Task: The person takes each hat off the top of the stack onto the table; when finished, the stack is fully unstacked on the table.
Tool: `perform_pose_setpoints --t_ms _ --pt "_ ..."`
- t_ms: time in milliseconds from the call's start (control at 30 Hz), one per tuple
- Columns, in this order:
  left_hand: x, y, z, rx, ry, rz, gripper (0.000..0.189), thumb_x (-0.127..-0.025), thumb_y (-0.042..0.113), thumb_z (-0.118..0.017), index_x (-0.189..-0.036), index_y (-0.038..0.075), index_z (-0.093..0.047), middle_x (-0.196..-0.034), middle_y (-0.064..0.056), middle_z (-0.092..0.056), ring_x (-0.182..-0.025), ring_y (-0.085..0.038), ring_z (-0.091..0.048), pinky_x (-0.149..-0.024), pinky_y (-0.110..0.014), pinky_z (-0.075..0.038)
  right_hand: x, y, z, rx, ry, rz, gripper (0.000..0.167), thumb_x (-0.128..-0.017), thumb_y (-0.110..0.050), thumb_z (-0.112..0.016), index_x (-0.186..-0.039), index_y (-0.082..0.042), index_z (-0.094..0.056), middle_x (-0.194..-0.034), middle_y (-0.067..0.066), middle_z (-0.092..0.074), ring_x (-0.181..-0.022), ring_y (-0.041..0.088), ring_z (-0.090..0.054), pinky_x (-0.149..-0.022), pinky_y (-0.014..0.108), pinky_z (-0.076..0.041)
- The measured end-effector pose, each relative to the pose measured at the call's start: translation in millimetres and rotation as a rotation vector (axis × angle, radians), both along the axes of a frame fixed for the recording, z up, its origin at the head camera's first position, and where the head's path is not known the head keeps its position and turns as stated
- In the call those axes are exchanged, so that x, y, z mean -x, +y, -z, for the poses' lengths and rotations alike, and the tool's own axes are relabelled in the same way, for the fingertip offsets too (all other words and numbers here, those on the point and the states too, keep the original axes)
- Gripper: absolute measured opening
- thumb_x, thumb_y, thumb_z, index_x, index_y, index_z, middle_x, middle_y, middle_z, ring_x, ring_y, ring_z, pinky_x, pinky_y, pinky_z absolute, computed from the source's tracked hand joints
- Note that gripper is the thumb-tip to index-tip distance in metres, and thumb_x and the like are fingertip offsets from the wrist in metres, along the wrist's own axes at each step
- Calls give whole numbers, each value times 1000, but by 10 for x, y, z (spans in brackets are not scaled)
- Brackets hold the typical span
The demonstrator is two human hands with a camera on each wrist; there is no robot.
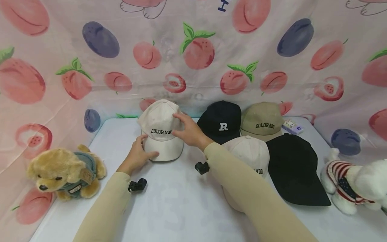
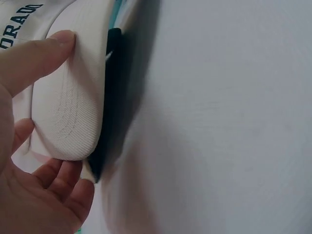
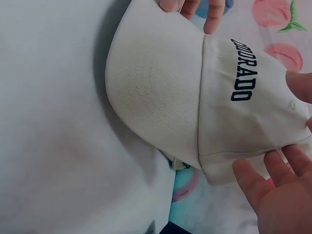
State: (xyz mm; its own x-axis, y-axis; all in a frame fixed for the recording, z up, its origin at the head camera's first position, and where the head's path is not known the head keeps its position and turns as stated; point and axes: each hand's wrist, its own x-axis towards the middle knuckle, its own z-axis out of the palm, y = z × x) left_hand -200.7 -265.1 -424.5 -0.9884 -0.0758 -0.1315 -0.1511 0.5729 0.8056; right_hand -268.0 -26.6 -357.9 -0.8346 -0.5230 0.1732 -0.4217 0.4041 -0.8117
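A cream baseball cap [image 1: 161, 119] lettered COLORADO stands toward the back, left of the middle, its brim facing me. My left hand [image 1: 137, 156] pinches the brim's left side; the left wrist view shows the thumb on top and fingertips under the edge [image 2: 68, 112]. On the crown's right side, my right hand [image 1: 191, 131] holds the cap between thumb and spread fingers. The right wrist view shows the fingers at the crown's lower edge [image 3: 229, 126]. Part of the left fingers is hidden behind the brim.
To the right are a navy cap [image 1: 219, 117] with an R, a tan cap [image 1: 263, 117], a pale cap [image 1: 246, 151] partly under my right sleeve, and a black cap [image 1: 293, 168]. Plush dogs [image 1: 66, 171] flank the table. A small purple packet [image 1: 292, 127] lies behind.
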Motion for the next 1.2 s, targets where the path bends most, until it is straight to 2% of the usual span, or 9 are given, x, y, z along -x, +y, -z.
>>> perform_pose_setpoints --t_ms 133,300,567,867,1000,1200 --pt "-45 6 -71 -19 11 18 95 -86 25 -80 -155 2 -18 -151 -31 -25 -137 -45 -32 -110 -57 -31 -44 37 -43 5 10 3 63 -96 -18 -70 -152 -12 -43 -159 12 -29 -148 24 -23 -117 40 -26" --pt "-118 25 -156 -20 16 43 95 -85 26 -80 -155 3 -20 -149 -30 -29 -132 -43 -37 -104 -57 -36 -95 112 -109 -4 48 0 62 -95 -19 -70 -151 -12 -44 -155 13 -34 -144 26 -31 -115 41 -30" --pt "-256 72 -237 -23 26 104 92 -85 29 -81 -153 2 -27 -143 -23 -36 -117 -37 -48 -87 -44 -47 -188 257 -173 0 100 -1 63 -93 -16 -71 -149 -7 -46 -151 18 -37 -135 29 -42 -110 40 -38" --pt "-413 181 -350 -13 6 136 85 -85 29 -81 -149 1 -33 -141 -21 -39 -117 -37 -51 -87 -44 -49 -320 403 -201 22 88 10 62 -92 -13 -73 -148 -6 -47 -146 19 -39 -125 31 -48 -97 43 -49" --pt "-479 225 -376 -21 9 153 83 -85 29 -82 -148 1 -35 -141 -21 -40 -116 -37 -52 -85 -43 -49 -387 482 -211 13 86 18 62 -92 -13 -73 -148 -6 -47 -145 19 -39 -123 31 -49 -98 43 -49" --pt "-557 260 -358 -20 19 166 87 -84 29 -83 -151 4 -33 -140 -19 -42 -112 -33 -52 -82 -39 -48 -463 590 -191 3 58 17 62 -92 -13 -72 -148 -9 -47 -146 17 -37 -123 30 -49 -100 46 -47"
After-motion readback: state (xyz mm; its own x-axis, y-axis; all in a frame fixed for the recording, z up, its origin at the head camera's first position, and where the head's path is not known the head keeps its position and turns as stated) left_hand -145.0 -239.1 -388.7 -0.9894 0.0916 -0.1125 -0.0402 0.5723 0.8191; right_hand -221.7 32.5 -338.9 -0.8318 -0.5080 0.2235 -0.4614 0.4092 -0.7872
